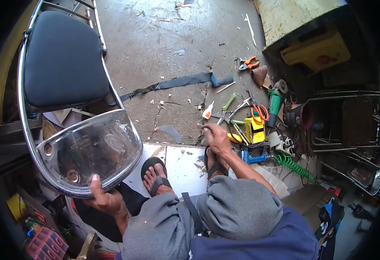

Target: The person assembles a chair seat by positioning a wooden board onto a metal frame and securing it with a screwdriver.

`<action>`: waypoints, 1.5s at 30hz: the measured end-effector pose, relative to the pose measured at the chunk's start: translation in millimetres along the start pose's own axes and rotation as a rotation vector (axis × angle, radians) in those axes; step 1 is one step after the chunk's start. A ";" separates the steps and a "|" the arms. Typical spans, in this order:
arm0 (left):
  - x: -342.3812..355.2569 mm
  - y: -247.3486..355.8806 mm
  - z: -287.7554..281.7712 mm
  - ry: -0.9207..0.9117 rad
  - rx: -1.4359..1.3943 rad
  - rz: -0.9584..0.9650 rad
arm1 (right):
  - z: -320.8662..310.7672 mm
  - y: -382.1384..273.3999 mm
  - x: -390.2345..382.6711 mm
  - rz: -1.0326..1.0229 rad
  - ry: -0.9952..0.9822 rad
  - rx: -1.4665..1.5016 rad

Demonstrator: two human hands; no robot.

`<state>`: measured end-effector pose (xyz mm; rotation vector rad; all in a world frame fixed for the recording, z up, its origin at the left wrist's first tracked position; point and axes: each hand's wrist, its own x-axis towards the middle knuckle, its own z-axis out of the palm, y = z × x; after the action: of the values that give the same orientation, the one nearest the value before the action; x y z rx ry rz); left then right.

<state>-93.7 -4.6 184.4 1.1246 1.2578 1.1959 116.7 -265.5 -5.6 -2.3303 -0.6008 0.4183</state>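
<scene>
A chair (64, 60) with a chrome tube frame and a dark padded panel leans at my left. Toward me, the frame curves around a shiny, scuffed metal plate (92, 149) with a round fitting near its lower edge. My left hand (106, 200) grips this curved end, thumb on top and fingers underneath. Over the floor by my right foot, my right hand (218, 138) has its fingers pinched together. A tiny light thing shows at the fingertips, too small to name. Just beyond lies a small white glue bottle (208, 111) with an orange label.
Right of my hand lie red-handled pliers (260, 113), a green angle grinder (276, 102), a yellow box (255, 130), a blue air tool (253, 157) and a coiled green hose (296, 167). Orange-handled pliers (248, 63) and a dark strip (168, 83) lie farther off. Metal chair frames (348, 130) stand far right.
</scene>
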 end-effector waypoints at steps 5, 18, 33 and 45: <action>-0.7 -4.5 1.0 0.028 0.032 -0.049 | -73.0 66.1 -15.7 0.006 0.179 -0.414; 3.8 -46.2 -34.5 0.004 0.516 0.363 | -48.0 39.1 -7.8 -0.330 -0.124 -0.591; -12.2 -26.1 -10.0 -0.028 0.263 0.248 | -89.0 -279.4 37.7 -1.027 -0.505 -0.189; -4.8 -4.8 -3.9 -0.190 0.291 0.326 | -145.2 -366.6 43.0 -1.140 -0.679 -0.678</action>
<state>-97.3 -9.8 179.8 1.6680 1.1548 1.1290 106.3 -79.8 344.8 -1.8845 -2.5025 0.4632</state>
